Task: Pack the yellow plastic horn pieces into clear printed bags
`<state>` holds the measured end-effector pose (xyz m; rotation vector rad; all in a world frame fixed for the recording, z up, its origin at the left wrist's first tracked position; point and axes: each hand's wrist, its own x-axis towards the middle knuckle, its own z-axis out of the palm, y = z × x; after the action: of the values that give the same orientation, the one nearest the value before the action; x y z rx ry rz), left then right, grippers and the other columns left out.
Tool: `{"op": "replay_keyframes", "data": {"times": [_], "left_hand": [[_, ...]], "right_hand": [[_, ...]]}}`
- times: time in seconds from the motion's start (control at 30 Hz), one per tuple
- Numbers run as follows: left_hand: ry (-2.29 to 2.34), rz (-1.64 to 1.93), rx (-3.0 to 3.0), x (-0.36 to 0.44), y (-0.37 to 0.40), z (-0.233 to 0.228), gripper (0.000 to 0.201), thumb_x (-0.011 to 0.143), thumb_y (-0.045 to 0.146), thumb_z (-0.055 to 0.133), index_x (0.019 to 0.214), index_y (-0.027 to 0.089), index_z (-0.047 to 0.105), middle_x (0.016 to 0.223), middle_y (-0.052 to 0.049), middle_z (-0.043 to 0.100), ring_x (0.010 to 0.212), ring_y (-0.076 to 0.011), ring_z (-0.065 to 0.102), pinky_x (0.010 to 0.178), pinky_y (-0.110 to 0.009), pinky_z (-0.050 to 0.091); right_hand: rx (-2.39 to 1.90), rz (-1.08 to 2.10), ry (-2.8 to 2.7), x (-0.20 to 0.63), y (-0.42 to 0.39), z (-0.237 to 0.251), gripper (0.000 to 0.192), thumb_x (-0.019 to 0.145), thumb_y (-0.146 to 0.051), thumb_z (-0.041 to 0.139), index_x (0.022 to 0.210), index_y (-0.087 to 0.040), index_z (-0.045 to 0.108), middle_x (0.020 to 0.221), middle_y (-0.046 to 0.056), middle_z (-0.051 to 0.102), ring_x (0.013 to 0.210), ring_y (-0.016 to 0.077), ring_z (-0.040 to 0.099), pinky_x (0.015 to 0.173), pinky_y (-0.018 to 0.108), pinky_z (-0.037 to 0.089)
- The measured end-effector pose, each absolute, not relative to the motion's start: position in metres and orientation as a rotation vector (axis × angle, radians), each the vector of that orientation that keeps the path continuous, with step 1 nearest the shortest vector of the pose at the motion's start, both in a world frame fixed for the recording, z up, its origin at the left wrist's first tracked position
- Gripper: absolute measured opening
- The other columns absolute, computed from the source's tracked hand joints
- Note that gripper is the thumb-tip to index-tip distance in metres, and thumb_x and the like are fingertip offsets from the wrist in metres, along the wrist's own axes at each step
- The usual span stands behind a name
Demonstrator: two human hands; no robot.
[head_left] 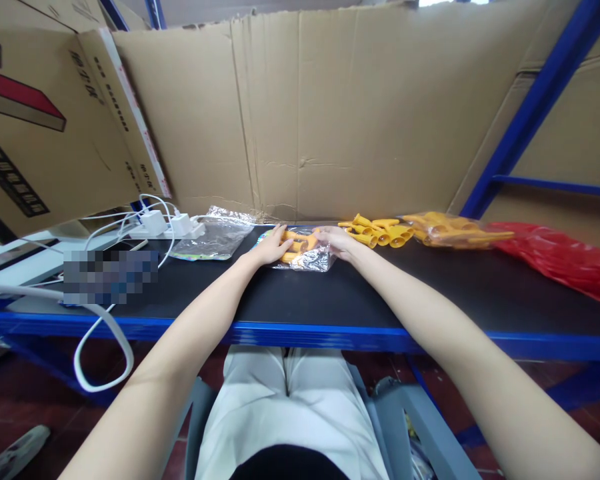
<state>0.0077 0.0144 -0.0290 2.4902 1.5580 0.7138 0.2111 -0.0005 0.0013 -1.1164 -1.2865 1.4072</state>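
Observation:
A clear plastic bag (307,261) with several yellow horn-shaped plastic pieces (296,247) inside lies on the black tabletop in front of me. My left hand (271,247) rests on the bag's left side, its fingers spread and thumb apart. At the bag's right edge, my right hand (336,241) has its fingers closed on the plastic; the fingertips are partly hidden. Just right of that hand sits a loose pile of yellow horn-shaped pieces (380,230) with flared open ends.
A second clear bag of yellow pieces (445,230) and a red plastic bag (555,257) lie to the right. Flat clear bags (215,237) are on the left, beside a power strip (165,227) with white cables. Cardboard (355,120) walls the back; a blue edge (325,335) runs along the front.

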Motion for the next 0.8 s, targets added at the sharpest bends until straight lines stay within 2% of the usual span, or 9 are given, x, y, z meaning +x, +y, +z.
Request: {"op": "replay_keyframes", "data": {"times": [0.1, 0.2, 0.3, 0.37, 0.43, 0.53, 0.6, 0.7, 0.8], "left_hand": [[1.569, 0.726, 2.487, 0.007, 0.015, -0.029, 0.066, 0.087, 0.047, 0.031, 0.141, 0.01, 0.024, 0.15, -0.013, 0.02, 0.14, -0.0207, 0.01, 0.113, -0.033, 0.014], [1.542, 0.744, 2.499, 0.007, 0.017, -0.031, 0.066, 0.087, 0.048, 0.031, 0.14, 0.011, 0.024, 0.15, -0.014, 0.019, 0.14, -0.0209, 0.01, 0.112, -0.034, 0.015], [1.505, 0.786, 2.516, 0.007, 0.019, -0.033, 0.065, 0.085, 0.048, 0.034, 0.138, 0.01, 0.027, 0.149, -0.015, 0.023, 0.139, -0.0224, 0.013, 0.111, -0.036, 0.018], [1.482, 0.822, 2.522, 0.008, 0.02, -0.034, 0.062, 0.084, 0.047, 0.037, 0.135, 0.01, 0.031, 0.146, -0.017, 0.029, 0.137, -0.0245, 0.02, 0.109, -0.036, 0.021], [1.46, 0.849, 2.519, 0.008, 0.018, -0.033, 0.057, 0.083, 0.046, 0.041, 0.128, 0.01, 0.037, 0.138, -0.018, 0.039, 0.13, -0.0262, 0.035, 0.105, -0.036, 0.029], [1.484, 0.852, 2.482, 0.008, 0.013, -0.028, 0.045, 0.082, 0.044, 0.045, 0.115, 0.013, 0.043, 0.117, -0.016, 0.055, 0.107, -0.0253, 0.053, 0.091, -0.036, 0.039], [1.511, 0.842, 2.46, 0.007, 0.01, -0.024, 0.037, 0.081, 0.043, 0.046, 0.105, 0.015, 0.045, 0.104, -0.012, 0.059, 0.095, -0.0234, 0.055, 0.083, -0.035, 0.041], [1.509, 0.852, 2.451, 0.007, 0.009, -0.022, 0.024, 0.081, 0.04, 0.048, 0.09, 0.018, 0.046, 0.092, -0.008, 0.058, 0.086, -0.0204, 0.054, 0.076, -0.032, 0.041], [1.53, 0.875, 2.419, 0.007, 0.012, -0.025, 0.019, 0.08, 0.037, 0.049, 0.081, 0.019, 0.044, 0.086, -0.006, 0.056, 0.08, -0.0186, 0.053, 0.07, -0.029, 0.04]], "right_hand": [[-1.048, 1.432, -1.285, 0.215, 0.0, 0.001, 0.014, 0.082, -0.003, 0.049, 0.088, -0.014, 0.055, 0.063, -0.002, 0.059, 0.055, 0.0081, 0.056, 0.062, 0.022, 0.051], [-1.091, 1.396, -1.378, 0.214, 0.001, -0.001, 0.01, 0.082, -0.005, 0.051, 0.082, -0.013, 0.056, 0.06, -0.001, 0.058, 0.053, 0.0086, 0.055, 0.06, 0.022, 0.051], [-1.297, 1.205, -1.413, 0.21, 0.003, -0.007, 0.006, 0.08, -0.011, 0.058, 0.076, -0.013, 0.055, 0.056, 0.0, 0.056, 0.049, 0.0096, 0.054, 0.055, 0.023, 0.05], [-1.393, 1.08, -1.363, 0.207, 0.006, -0.012, 0.008, 0.079, -0.012, 0.061, 0.08, -0.013, 0.054, 0.055, -0.001, 0.055, 0.048, 0.0104, 0.054, 0.052, 0.024, 0.05], [-1.405, 1.046, -1.296, 0.204, 0.008, -0.016, 0.012, 0.077, -0.009, 0.061, 0.085, -0.013, 0.052, 0.057, -0.002, 0.055, 0.05, 0.0111, 0.056, 0.053, 0.024, 0.05], [-1.357, 1.113, -1.202, 0.204, 0.01, -0.015, 0.021, 0.072, 0.001, 0.06, 0.085, -0.014, 0.052, 0.06, -0.003, 0.056, 0.054, 0.0097, 0.059, 0.056, 0.021, 0.051], [-1.333, 1.16, -1.257, 0.207, 0.009, -0.01, 0.018, 0.071, 0.001, 0.061, 0.079, -0.013, 0.053, 0.062, -0.001, 0.058, 0.055, 0.0081, 0.059, 0.056, 0.018, 0.049], [-1.391, 1.118, -1.514, 0.218, 0.008, 0.0, 0.005, 0.078, -0.013, 0.06, 0.076, -0.013, 0.056, 0.064, 0.002, 0.061, 0.048, 0.008, 0.056, 0.047, 0.018, 0.045], [-1.539, 0.93, -1.848, 0.235, 0.008, 0.008, 0.012, 0.081, -0.026, 0.058, 0.077, -0.015, 0.057, 0.063, 0.004, 0.064, 0.037, 0.0081, 0.048, 0.041, 0.022, 0.039]]}}
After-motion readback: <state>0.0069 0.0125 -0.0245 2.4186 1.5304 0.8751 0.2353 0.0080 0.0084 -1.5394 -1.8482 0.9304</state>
